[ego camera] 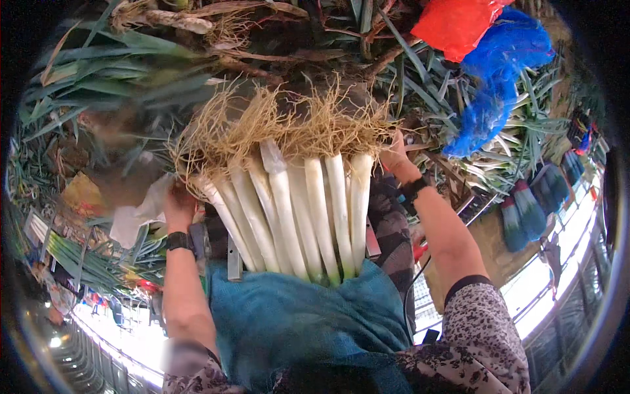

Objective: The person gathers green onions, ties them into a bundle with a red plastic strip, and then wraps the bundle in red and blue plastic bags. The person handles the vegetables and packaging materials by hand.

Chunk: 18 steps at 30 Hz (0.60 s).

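Note:
Before me lies a bundle of leeks or large green onions (295, 216), white stems side by side, with long tan roots (295, 118) pointing away from me. A teal cloth (305, 320) covers their lower ends. My left hand (179, 204) is at the left edge of the roots, partly blurred, beside a whitish plastic scrap (140, 212); its fingers are hard to make out. At the right edge of the roots is my right hand (396, 160), thumb side up, its other fingers partly hidden, so its grip cannot be told.
Loose green leaves (113, 64) and root debris lie at the upper left. A red plastic bag (457, 27) and blue netting (507, 64) rest on stalks at the upper right. Netted bundles (529, 212) stand at the right; more long stalks (83, 256) lie in a metal frame at the left.

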Motion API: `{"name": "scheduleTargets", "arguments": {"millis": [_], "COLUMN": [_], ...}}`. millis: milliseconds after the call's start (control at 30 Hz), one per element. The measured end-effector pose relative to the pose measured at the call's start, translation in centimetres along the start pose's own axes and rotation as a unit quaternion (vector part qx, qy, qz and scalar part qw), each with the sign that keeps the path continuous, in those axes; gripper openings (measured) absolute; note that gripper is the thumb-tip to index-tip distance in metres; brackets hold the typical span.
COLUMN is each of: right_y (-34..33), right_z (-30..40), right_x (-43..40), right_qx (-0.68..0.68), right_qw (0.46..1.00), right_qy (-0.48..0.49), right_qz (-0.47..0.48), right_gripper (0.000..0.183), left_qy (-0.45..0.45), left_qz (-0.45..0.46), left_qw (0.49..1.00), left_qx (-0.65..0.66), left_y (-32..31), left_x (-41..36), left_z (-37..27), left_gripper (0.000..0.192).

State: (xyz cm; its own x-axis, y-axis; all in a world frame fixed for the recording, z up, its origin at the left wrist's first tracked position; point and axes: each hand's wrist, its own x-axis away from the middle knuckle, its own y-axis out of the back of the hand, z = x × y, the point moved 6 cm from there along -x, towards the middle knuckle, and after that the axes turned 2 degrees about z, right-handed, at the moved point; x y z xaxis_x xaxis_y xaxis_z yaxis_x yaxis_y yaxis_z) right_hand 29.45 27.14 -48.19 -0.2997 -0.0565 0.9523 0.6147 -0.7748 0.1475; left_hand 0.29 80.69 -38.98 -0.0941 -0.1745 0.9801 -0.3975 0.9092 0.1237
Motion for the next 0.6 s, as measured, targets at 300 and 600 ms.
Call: {"name": "scheduleTargets", "arguments": {"millis": [300,600], "right_y": [-0.7,-1.0], "right_z": [8.2,13.5], "right_x": [1.2,2.2], "right_qx": [-0.08,-0.057], "right_qw": [0.994,0.996], "right_qy": [-0.067,-0.066], "right_qz": [0.023,0.0], "right_gripper": [0.047,0.041], "left_qy": [-0.382,-0.367], "left_qz": [-0.269,-0.076], "left_qw": [0.869,0.831], "left_qx": [-0.162,-0.412], "left_y": [-3.9,-7.2], "left_x": [0.2,2.7], "left_z": [-6.7,-7.4], "left_gripper": [0.029,0.021]}}
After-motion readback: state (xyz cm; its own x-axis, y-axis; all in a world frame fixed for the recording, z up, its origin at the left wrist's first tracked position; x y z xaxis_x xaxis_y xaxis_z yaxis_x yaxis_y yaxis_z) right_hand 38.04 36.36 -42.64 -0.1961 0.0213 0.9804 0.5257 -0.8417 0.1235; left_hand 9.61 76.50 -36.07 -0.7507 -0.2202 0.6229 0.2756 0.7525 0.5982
